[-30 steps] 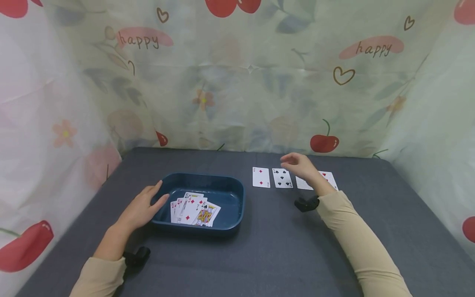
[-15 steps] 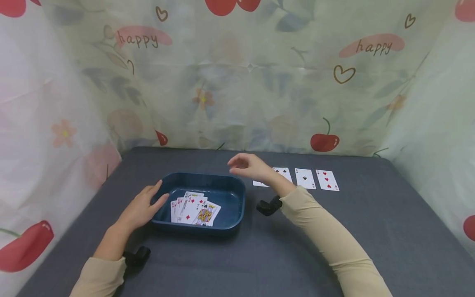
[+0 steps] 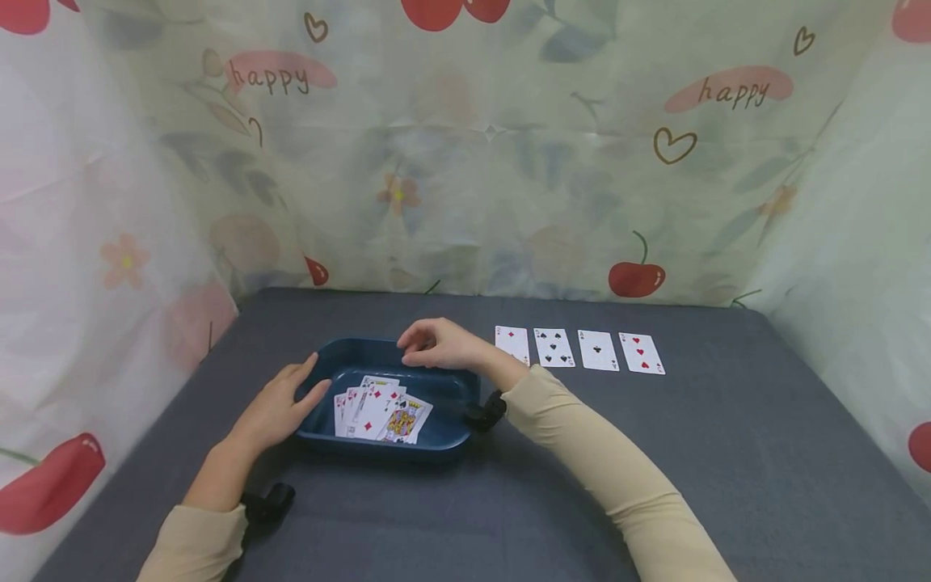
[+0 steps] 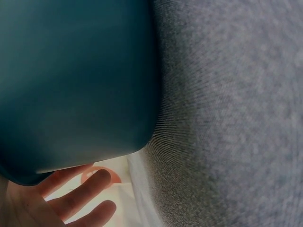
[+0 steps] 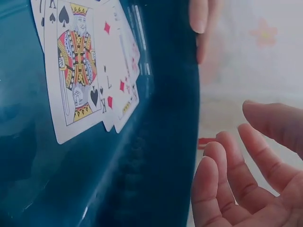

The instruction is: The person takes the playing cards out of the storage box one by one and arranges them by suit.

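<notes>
A dark blue tray [image 3: 393, 454] on the table holds a loose fan of playing cards, with a king of spades [image 5: 78, 61] at its right side and diamonds beside it. My left hand [image 3: 269, 408] rests at the tray's left rim, thumb over the inside; its fingers [image 4: 83, 198] stretch out past the outer wall in the left wrist view. Over the back right of the tray hovers my right hand [image 3: 447, 347], fingers loosely bent, thumb apart from them. Nothing shows between its fingers, and it is above the cards.
Right of the tray, a row of face-up cards lies along the back: a diamonds card [image 3: 511, 341], a spades card [image 3: 554, 347], a clubs card [image 3: 599, 351] and a hearts card [image 3: 642, 354]. A patterned curtain [image 3: 480, 210] encloses the grey table [image 3: 655, 453].
My right hand has moved left from above the card row to over the tray, uncovering the clubs and hearts cards. My left hand and the cards in the tray have stayed put.
</notes>
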`<state>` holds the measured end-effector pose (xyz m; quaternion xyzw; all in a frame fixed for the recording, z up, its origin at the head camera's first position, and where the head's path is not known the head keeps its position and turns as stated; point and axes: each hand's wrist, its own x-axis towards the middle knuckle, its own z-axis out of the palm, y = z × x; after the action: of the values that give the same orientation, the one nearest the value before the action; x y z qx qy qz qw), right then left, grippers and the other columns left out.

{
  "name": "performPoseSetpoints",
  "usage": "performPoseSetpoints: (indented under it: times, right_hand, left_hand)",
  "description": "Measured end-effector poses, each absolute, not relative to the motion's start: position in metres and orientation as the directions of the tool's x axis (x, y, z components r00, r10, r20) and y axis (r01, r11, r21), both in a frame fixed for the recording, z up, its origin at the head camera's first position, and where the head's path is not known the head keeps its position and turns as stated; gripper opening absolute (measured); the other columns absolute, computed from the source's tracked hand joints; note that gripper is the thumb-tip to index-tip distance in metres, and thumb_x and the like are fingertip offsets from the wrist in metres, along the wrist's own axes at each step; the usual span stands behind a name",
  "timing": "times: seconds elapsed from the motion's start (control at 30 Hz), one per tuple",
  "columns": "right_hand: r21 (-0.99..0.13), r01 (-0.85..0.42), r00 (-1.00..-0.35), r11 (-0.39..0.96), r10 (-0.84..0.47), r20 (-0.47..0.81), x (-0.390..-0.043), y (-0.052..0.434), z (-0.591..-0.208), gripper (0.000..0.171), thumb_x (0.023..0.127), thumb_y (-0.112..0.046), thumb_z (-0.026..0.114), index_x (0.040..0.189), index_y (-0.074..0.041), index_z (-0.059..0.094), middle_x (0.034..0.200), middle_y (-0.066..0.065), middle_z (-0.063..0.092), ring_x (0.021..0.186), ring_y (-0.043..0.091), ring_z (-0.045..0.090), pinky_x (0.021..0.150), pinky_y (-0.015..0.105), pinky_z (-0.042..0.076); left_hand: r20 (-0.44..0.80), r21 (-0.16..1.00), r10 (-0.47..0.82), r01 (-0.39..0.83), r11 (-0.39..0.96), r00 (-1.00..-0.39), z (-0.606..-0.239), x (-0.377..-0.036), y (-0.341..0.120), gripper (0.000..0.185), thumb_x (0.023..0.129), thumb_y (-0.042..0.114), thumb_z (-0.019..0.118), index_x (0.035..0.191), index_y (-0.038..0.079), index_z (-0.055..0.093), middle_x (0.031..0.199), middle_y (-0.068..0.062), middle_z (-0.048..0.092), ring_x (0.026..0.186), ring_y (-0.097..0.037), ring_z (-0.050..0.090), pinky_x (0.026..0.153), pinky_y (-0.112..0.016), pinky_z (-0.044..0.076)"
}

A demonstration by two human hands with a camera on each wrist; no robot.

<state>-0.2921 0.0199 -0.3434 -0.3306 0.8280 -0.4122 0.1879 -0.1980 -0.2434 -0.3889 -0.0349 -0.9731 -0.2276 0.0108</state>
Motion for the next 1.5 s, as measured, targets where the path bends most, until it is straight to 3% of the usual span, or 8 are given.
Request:
performPoseSetpoints:
  times: [0.17,0.4,0.77,1.2,1.5]
  right_hand:
    - [-0.797,-0.377,-0.702,0.472,-0.707,-0.086,-0.294,0.009,-0.350,0.032,0.086,-0.013,0.065,0.115,-0.001,0.060,0.099,0.012,0.065,0.079,0.010,0.059,0.067,0.018,0.049]
    - [-0.756,-0.357,-0.700,0.549,-0.693,-0.173,-0.298,-0.004,-0.358,0.032,0.086,-0.014,0.066,0.115,-0.003,0.061,0.097,0.010,0.066,0.081,0.018,0.059,0.066,0.019,0.048]
    - [-0.718,-0.288,-0.682,0.634,-0.662,-0.310,-0.298,-0.015,-0.371,0.034,0.081,-0.010,0.070,0.113,-0.003,0.061,0.097,0.010,0.067,0.078,0.009,0.057,0.067,0.022,0.050]
    - [-0.511,-0.450,-0.690,0.732,-0.648,-0.322,-0.287,-0.024,-0.381,0.044,0.070,-0.015,0.081,0.108,-0.011,0.060,0.102,0.006,0.057,0.084,0.013,0.049,0.068,0.020,0.041]
    - [-0.469,-0.490,-0.686,0.735,-0.657,-0.312,-0.288,-0.025,-0.382,0.046,0.068,-0.017,0.083,0.106,-0.011,0.058,0.097,0.005,0.055,0.082,0.012,0.048,0.066,0.019,0.039]
  left_hand:
    - [0.031,0.444,0.060,0.067,0.893,-0.998,-0.389,-0.198,-0.243,0.070,0.097,0.044,0.042,0.147,0.001,0.021,0.143,-0.031,0.031,0.128,-0.048,0.035,0.104,-0.065,0.030]
    - [0.032,0.445,0.057,0.066,0.893,-0.998,-0.390,-0.198,-0.243,0.070,0.097,0.044,0.042,0.147,0.001,0.021,0.143,-0.031,0.031,0.128,-0.048,0.035,0.103,-0.065,0.031]
    - [0.037,0.449,0.064,0.074,0.891,-0.997,-0.389,-0.197,-0.242,0.069,0.097,0.043,0.042,0.147,0.001,0.022,0.143,-0.031,0.032,0.128,-0.048,0.036,0.103,-0.064,0.031]
    - [0.025,0.443,0.058,0.063,0.894,-0.998,-0.390,-0.198,-0.243,0.070,0.097,0.045,0.041,0.148,0.002,0.021,0.144,-0.031,0.031,0.129,-0.049,0.035,0.103,-0.065,0.031]
    - [0.023,0.445,0.057,0.061,0.893,-0.998,-0.389,-0.199,-0.243,0.070,0.097,0.045,0.041,0.148,0.002,0.020,0.145,-0.031,0.030,0.130,-0.049,0.033,0.104,-0.065,0.030]
